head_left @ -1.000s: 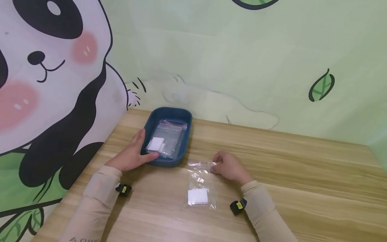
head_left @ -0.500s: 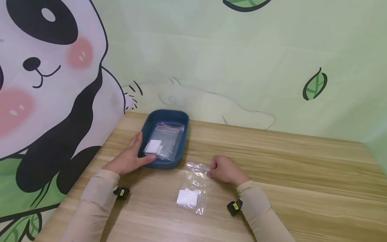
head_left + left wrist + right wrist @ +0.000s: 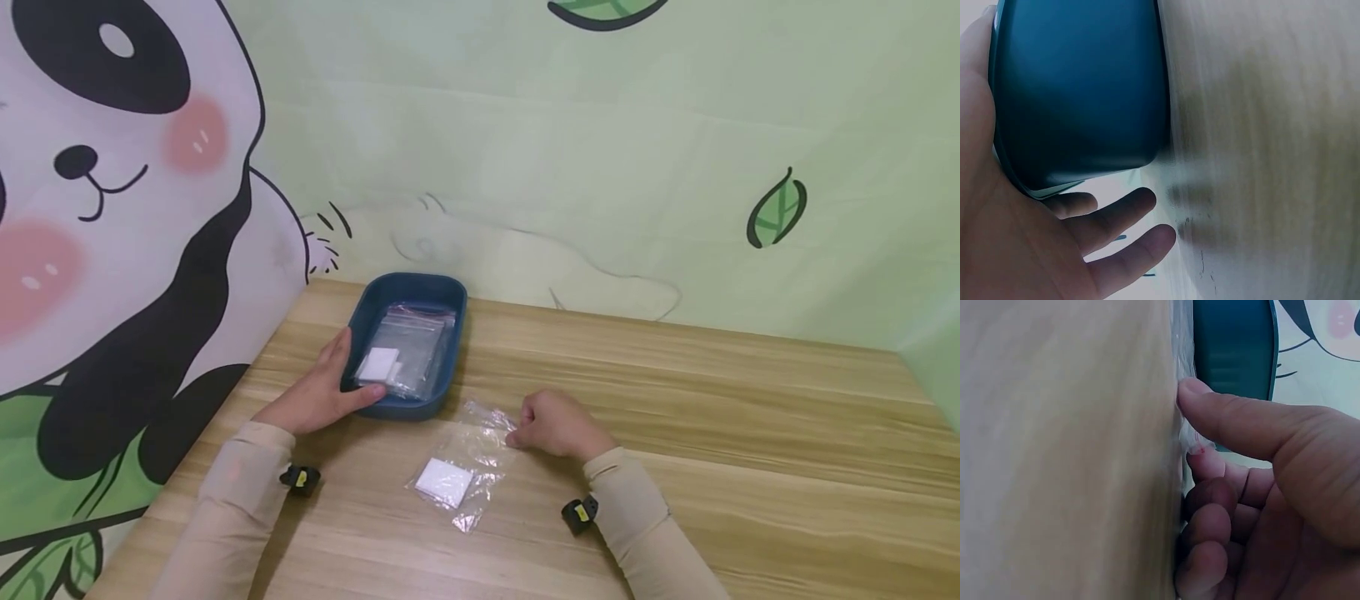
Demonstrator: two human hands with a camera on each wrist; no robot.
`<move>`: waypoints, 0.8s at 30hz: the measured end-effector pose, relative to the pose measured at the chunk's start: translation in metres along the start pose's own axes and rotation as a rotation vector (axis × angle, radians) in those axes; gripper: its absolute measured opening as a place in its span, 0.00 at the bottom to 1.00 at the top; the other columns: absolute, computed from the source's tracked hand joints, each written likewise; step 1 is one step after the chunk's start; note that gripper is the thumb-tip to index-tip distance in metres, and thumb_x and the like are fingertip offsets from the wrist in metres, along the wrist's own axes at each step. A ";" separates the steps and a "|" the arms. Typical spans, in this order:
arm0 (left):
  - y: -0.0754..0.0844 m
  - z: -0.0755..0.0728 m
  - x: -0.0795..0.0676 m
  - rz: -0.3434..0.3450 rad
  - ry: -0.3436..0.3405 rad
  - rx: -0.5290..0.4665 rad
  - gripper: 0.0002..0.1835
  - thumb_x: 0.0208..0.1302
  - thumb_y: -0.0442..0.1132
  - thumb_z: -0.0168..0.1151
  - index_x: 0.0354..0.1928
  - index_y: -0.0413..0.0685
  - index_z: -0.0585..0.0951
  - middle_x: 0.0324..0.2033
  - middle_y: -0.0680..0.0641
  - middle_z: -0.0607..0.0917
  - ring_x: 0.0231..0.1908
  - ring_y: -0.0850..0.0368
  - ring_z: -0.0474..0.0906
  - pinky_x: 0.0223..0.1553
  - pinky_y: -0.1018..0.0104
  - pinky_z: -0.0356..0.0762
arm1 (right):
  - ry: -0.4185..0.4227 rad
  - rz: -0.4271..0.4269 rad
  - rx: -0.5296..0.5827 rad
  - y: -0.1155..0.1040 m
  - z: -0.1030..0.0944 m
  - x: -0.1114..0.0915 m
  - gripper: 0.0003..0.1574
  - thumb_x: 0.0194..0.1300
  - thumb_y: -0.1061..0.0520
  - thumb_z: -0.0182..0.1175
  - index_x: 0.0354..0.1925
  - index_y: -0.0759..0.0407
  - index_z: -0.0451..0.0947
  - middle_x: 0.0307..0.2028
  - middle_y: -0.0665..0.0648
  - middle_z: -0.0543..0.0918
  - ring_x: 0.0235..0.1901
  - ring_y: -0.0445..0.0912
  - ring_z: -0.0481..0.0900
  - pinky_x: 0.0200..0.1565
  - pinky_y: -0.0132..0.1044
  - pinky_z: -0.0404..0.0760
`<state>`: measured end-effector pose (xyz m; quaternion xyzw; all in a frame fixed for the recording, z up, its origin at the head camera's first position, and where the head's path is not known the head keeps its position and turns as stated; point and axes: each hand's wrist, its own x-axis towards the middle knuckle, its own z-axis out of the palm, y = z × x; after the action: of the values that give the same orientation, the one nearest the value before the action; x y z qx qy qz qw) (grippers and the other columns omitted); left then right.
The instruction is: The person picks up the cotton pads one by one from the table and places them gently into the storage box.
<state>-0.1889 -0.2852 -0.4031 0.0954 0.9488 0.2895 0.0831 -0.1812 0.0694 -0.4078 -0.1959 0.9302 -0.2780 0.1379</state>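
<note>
A blue box (image 3: 448,387) stands toward the back left, with several clear zip bags (image 3: 420,346) and white squares inside. My left hand (image 3: 322,387) holds its near left corner. The thumb lies over the rim and the other fingers lie along the outer side. Its lower fingers are loosely extended in the left wrist view. In front of the box, a clear zip bag (image 3: 480,446) with a white square packet (image 3: 445,482) inside lies slanted close to the tabletop. My right hand (image 3: 558,425) pinches this bag's upper right corner between thumb and forefinger, its other fingers curled.
Wood-grain tabletop (image 3: 720,400) surrounds the box and bag. A green wall with a panda picture (image 3: 277,225) rises behind and to the left. Small black cameras sit at the left wrist (image 3: 301,479) and right wrist (image 3: 579,515).
The pinched zip bag has turned, its lower end swinging left, while my right hand has shifted slightly left and nearer. My left hand stays at the box; the head view has shifted slightly.
</note>
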 end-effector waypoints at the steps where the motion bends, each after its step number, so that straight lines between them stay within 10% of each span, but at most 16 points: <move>1: 0.000 0.000 0.000 -0.002 -0.001 0.000 0.63 0.53 0.73 0.55 0.73 0.49 0.29 0.72 0.36 0.36 0.65 0.31 0.52 0.60 0.38 0.54 | 0.002 -0.006 0.003 0.000 0.000 0.000 0.18 0.52 0.51 0.71 0.19 0.54 0.72 0.18 0.49 0.74 0.20 0.43 0.70 0.25 0.37 0.71; 8: 0.001 -0.002 -0.003 0.001 -0.005 -0.003 0.62 0.55 0.72 0.54 0.72 0.47 0.28 0.71 0.33 0.37 0.64 0.28 0.51 0.59 0.36 0.54 | -0.001 -0.056 0.085 0.003 0.000 0.002 0.11 0.56 0.58 0.66 0.23 0.54 0.73 0.22 0.49 0.76 0.24 0.45 0.72 0.30 0.38 0.73; 14: 0.002 -0.003 -0.004 -0.008 -0.009 0.002 0.62 0.55 0.73 0.54 0.72 0.48 0.28 0.71 0.32 0.38 0.64 0.28 0.51 0.59 0.36 0.54 | -0.033 -0.034 0.381 0.003 -0.003 0.003 0.04 0.65 0.62 0.56 0.33 0.63 0.72 0.25 0.58 0.79 0.23 0.51 0.78 0.26 0.42 0.79; 24: 0.003 -0.003 -0.003 -0.012 -0.013 0.003 0.62 0.54 0.73 0.54 0.73 0.49 0.28 0.71 0.32 0.39 0.66 0.30 0.46 0.60 0.36 0.51 | 0.227 0.186 0.808 0.011 0.002 0.017 0.09 0.68 0.62 0.51 0.45 0.66 0.69 0.29 0.64 0.80 0.21 0.49 0.79 0.27 0.43 0.82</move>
<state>-0.1864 -0.2853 -0.3989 0.0917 0.9493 0.2867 0.0908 -0.1992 0.0694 -0.4179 -0.0097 0.7695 -0.6263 0.1249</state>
